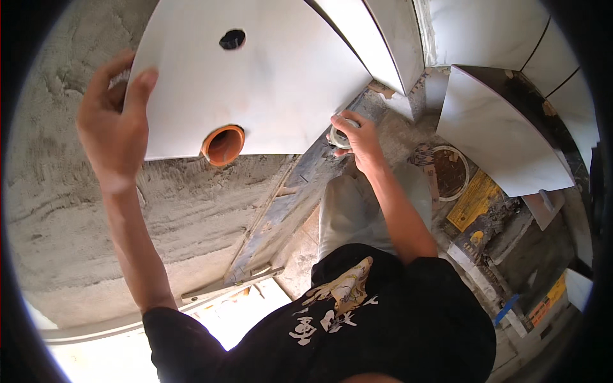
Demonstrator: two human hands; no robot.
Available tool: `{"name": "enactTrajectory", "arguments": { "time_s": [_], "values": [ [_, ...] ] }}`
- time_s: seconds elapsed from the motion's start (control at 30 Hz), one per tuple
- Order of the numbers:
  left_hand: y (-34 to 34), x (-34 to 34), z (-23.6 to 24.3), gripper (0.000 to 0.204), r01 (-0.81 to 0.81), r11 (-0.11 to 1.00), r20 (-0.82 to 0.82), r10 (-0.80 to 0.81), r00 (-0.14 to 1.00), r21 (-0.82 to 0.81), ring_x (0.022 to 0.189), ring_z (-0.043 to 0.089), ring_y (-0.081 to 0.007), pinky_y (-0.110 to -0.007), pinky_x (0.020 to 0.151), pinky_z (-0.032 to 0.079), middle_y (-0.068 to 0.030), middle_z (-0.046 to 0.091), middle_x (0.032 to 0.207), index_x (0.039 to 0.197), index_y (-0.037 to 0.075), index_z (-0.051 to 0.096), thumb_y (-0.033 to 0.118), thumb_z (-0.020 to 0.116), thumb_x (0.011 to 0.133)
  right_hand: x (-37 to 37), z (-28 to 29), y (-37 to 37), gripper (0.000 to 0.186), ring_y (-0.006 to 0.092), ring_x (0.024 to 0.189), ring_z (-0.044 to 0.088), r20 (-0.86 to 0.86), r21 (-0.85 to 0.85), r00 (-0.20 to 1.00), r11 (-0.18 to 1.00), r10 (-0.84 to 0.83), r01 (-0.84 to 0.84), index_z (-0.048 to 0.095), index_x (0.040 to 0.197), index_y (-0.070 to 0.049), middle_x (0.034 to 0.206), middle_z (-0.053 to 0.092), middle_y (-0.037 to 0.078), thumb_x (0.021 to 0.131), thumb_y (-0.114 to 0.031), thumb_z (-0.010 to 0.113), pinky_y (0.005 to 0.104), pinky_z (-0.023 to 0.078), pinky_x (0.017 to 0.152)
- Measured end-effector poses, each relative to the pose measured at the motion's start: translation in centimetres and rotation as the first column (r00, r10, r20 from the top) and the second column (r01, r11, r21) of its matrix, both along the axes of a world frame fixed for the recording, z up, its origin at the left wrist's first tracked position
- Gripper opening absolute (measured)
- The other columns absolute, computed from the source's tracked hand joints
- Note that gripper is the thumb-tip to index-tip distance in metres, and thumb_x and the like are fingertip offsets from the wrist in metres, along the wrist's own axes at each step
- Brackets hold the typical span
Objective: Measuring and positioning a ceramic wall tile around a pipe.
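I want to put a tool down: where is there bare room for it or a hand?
A pale floor patch looks bare between the trousers and the grey strip. Reaching over the rough cement below the white tile, beside the left forearm, looks possible. The right side is crowded: round container, yellow package and leaning tile lie close together.

White tile [268,83] runs out of view at top. Left hand [117,131]: some fingertips hidden behind tile's side. Round object [340,138] in right hand [364,143]: partly covered, kind unclear. Orange pipe [216,157]: depth lost in shadow.
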State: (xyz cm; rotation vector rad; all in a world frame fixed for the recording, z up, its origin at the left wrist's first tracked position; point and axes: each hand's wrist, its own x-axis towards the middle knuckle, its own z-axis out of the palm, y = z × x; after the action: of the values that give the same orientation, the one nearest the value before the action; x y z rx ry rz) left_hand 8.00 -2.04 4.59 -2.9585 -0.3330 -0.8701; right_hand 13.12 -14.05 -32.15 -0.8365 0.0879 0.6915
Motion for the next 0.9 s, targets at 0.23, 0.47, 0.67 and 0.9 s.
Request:
{"name": "enactTrajectory", "arguments": {
  "time_s": [0.23,0.47,0.67,0.9],
  "values": [
    [0.6,-6.8,-0.9,0.018,0.466,0.884,0.015,-0.467,0.884,0.050,0.071,0.064,-0.0107,-0.020,0.062,0.048,-0.0122,0.072,0.088,0.107,-0.002,0.066,0.010,0.069,0.094,-3.8,-1.3,-1.4,0.032,0.0120,0.076,0.070,-0.104,0.035,0.992,0.997,-0.072,0.076,0.063,0.110,-0.005,0.090,0.069,0.005,0.089,-0.025,0.076,0.0297,0.054,0.043],
    [-0.4,-10.4,-1.5,0.047,0.472,0.881,0.054,-0.471,0.880,-0.007,0.061,0.065,-0.0196,-0.031,0.057,0.053,-0.0170,0.069,0.077,0.111,0.000,0.061,0.039,0.078,0.090,-6.8,-0.7,-2.9,0.031,0.0128,0.077,0.070,-0.185,0.192,0.981,0.977,-0.055,0.091,0.064,0.112,-0.004,0.095,0.069,0.006,0.092,-0.025,0.074,0.0278,0.055,0.048],
    [-2.3,-9.4,-0.5,0.042,0.432,0.900,-0.087,-0.427,0.900,0.054,0.056,0.064,-0.0194,-0.028,0.053,0.053,-0.0169,0.068,0.068,0.106,0.001,0.059,0.036,0.076,0.092,-6.5,-1.4,-3.2,0.030,0.0125,0.077,0.069,-0.238,0.266,0.970,0.958,-0.044,0.109,0.064,0.117,-0.003,0.095,0.070,0.007,0.093,-0.021,0.072,0.0266,0.054,0.049],
    [-3.2,-8.4,-0.5,0.027,0.469,0.881,-0.039,-0.468,0.883,0.066,0.063,0.068,-0.0214,-0.028,0.055,0.050,-0.0176,0.070,0.074,0.105,-0.004,0.064,0.022,0.064,0.097,-5.2,-0.9,-3.8,0.039,0.0127,0.076,0.070,-0.207,0.231,0.977,0.968,-0.054,0.102,0.064,0.123,-0.001,0.102,0.069,0.009,0.092,-0.023,0.074,0.0266,0.055,0.048]
  ]
}}
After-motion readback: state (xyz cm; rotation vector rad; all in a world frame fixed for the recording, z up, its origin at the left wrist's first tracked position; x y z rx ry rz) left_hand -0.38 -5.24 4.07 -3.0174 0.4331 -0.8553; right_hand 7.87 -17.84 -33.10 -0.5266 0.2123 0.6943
